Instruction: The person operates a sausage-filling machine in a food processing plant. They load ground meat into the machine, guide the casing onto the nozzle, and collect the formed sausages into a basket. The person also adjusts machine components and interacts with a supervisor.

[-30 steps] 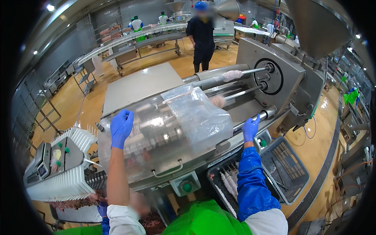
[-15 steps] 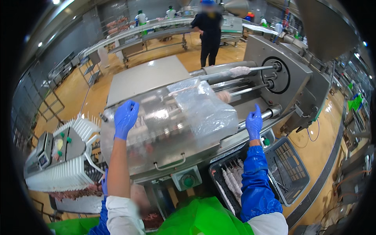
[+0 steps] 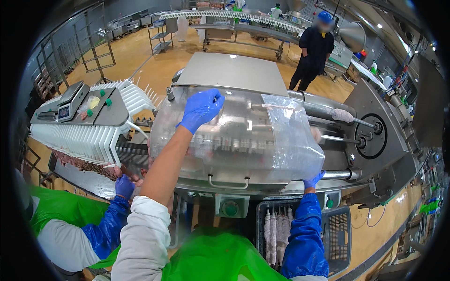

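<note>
My left hand (image 3: 201,110), in a blue glove, is over the upper left of a clear curved machine cover (image 3: 206,154). Its fingers are curled in, and nothing shows in them. At the cover's right end hangs a clear plastic sheet (image 3: 293,136). My right hand (image 3: 314,179), also gloved in blue, is at the sheet's lower right corner and seems closed on its edge; some fingers are hidden behind the plastic. Blurred pale rows lie beneath the cover. Below it is a metal handle (image 3: 228,186), with neither hand on it.
A grey crate (image 3: 258,225) holding wrapped skewers stands below, beside another crate (image 3: 344,234). At left, a co-worker's gloved hand (image 3: 125,186) is by meat under a white rack (image 3: 84,140). Steel rods (image 3: 340,139) extend right. A person (image 3: 314,51) stands behind the machine.
The view has turned left, showing more of the co-worker. My right hand, raised with a finger stretched before, is now at the sheet's lower corner. My left hand stays curled over the cover.
</note>
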The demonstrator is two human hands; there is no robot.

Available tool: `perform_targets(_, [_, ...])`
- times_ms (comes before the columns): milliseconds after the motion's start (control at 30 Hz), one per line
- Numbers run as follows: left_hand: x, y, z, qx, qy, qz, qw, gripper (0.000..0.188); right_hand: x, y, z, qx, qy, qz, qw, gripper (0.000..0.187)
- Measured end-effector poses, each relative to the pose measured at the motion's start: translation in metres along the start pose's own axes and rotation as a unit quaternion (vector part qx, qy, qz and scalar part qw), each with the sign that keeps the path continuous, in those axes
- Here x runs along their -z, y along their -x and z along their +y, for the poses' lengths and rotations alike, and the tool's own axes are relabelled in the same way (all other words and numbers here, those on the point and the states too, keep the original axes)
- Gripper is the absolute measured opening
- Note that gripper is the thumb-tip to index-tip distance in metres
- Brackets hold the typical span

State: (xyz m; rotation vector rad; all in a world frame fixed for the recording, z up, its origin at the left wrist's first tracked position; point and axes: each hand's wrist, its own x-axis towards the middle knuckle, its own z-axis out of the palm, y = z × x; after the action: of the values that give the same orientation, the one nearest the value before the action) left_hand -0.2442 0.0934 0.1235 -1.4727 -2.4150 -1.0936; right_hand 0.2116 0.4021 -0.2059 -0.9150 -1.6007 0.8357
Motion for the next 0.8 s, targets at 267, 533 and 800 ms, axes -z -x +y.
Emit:
perform_targets(267, [0.014, 0.001, -0.002, -0.150, 0.029, 0.091, 0.984, 0.018, -0.037, 0.012, -0.024, 0.155, 0.508, 0.005, 0.847, 0.031])
perform_targets(533, [0.103, -0.042, 0.170, -0.441, 0.103, 0.153, 0.879, 0.017, -0.018, 0.007, -0.023, 0.087, 0.549, 0.019, 0.831, 0.027])
perform_targets(800, [0.106, -0.026, 0.191, -0.468, 0.124, 0.175, 0.858, 0.016, -0.033, 0.015, -0.107, 0.033, 0.543, -0.066, 0.836, 0.019])
